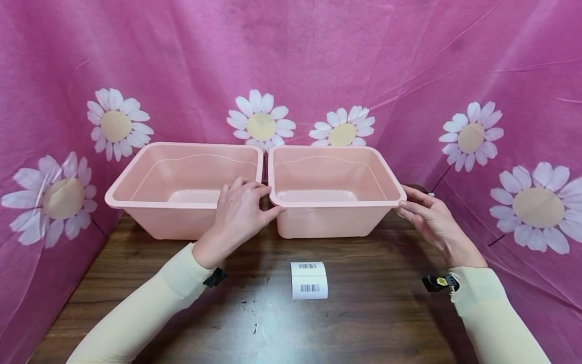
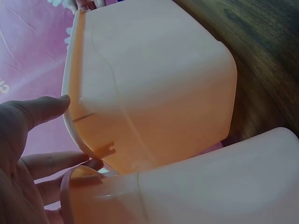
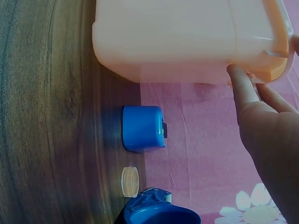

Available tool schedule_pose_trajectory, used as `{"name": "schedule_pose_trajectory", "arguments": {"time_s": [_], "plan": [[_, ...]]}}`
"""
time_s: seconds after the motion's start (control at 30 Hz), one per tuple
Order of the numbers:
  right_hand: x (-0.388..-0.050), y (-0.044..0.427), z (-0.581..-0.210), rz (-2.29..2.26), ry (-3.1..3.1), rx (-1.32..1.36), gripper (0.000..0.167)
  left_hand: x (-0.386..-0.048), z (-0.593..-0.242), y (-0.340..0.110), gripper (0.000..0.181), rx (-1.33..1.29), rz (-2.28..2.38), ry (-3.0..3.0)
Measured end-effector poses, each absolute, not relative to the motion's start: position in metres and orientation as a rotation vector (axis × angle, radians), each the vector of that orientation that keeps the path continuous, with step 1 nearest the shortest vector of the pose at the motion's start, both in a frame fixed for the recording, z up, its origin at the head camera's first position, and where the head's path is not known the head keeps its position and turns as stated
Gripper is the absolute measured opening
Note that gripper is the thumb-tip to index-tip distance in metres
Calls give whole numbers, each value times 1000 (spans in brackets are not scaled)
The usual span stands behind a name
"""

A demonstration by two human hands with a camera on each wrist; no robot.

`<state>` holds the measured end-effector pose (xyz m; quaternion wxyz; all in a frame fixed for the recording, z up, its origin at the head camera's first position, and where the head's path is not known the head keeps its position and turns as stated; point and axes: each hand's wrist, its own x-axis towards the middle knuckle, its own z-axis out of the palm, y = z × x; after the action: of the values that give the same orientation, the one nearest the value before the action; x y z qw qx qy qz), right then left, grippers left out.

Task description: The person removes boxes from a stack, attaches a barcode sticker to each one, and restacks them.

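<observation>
Two pink plastic bins stand side by side, the left bin (image 1: 165,222) and the right bin (image 1: 332,222), with a narrow gap between their rims. My left hand (image 1: 241,207) holds the right bin's front left corner, thumb on the front rim and fingers at the side rim by the gap. In the left wrist view the other fingers reach past the left bin's rim. My right hand (image 1: 432,220) grips the right bin's front right corner, with the thumb at the rim and fingers beneath it. Both bins are upright, and no contents show inside them.
A white label strip with barcodes (image 1: 309,280) lies on the wooden table (image 1: 373,313) before the right bin. Beyond that bin stand a blue block-shaped object (image 3: 142,128), a small clear round container (image 3: 130,182) and another blue object (image 3: 161,215). A pink flowered cloth (image 1: 291,55) hangs around.
</observation>
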<state>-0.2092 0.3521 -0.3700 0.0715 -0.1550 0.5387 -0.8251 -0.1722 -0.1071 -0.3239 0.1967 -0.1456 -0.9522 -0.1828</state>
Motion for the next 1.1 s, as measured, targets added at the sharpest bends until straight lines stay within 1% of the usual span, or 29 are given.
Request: {"name": "schedule_pose_trajectory", "arguments": {"time_s": [0.43,0.6,0.77,0.9,1.1], "plan": [[-205,352,-368,-2406,1787,-464,51,-169,-328,-110,58,-420,-559,-2634],[-200,350,-366,-2373,1969,-402,55,-162,-330,-114,59,-458,-587,-2571],[-196,347,-363,-2297,2143,-397,57,-156,-335,-120,56,-490,-604,-2480],[-192,346,-360,-2136,2368,-351,60,-151,-339,-129,50,-519,-648,-2373],[-184,345,-356,-1758,2742,-256,65,-141,-347,-150,44,-571,-662,-2245]]}}
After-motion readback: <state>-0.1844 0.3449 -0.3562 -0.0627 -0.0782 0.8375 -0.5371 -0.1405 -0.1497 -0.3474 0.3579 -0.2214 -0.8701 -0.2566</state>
